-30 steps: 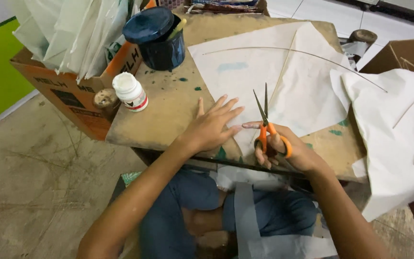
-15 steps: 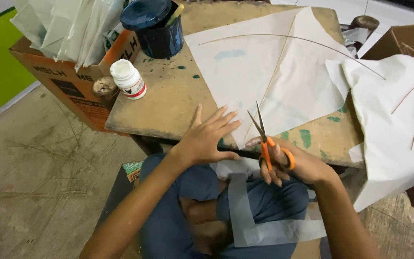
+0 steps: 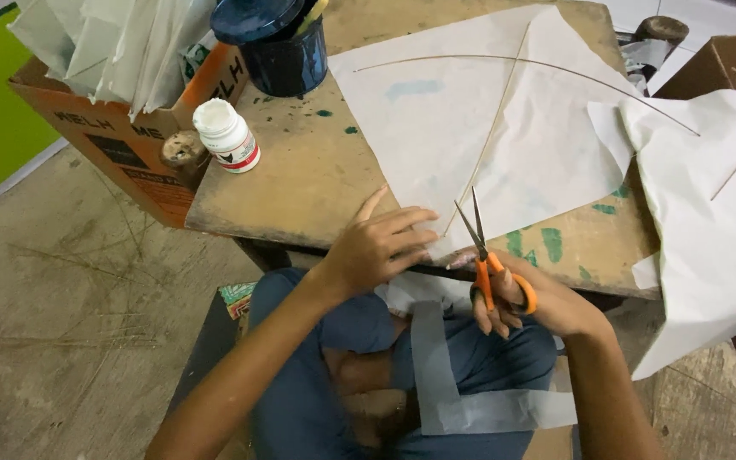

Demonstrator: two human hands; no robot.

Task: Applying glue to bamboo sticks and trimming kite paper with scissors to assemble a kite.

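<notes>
While the left hand (image 3: 376, 247) lies flat with fingers spread on the near corner of the white paper sheet (image 3: 479, 136), pressing it against the wooden table (image 3: 300, 179), the right hand (image 3: 530, 298) grips a pair of orange-handled scissors (image 3: 483, 255) just beside that same corner. Its fingers are closed through the handle loops, and the blades stand slightly parted, pointing up and away from the person over the sheet's near edge. The left hand holds nothing; it only rests on the paper.

Two thin sticks (image 3: 504, 94) lie on the sheet, one running straight from its far end toward the scissors, the other bowed across it. Left of the sheet, on the bare table top, stands a small white bottle (image 3: 226, 136), and beyond that a dark blue paint pot (image 3: 278, 43). A cardboard box (image 3: 121, 145) holding folded white sheets sits against the table's left edge. Right of the paper sheet, another white sheet (image 3: 709, 230) hangs over the table's side. Below the near edge, pale paper strips (image 3: 445, 383) rest on the person's lap.
</notes>
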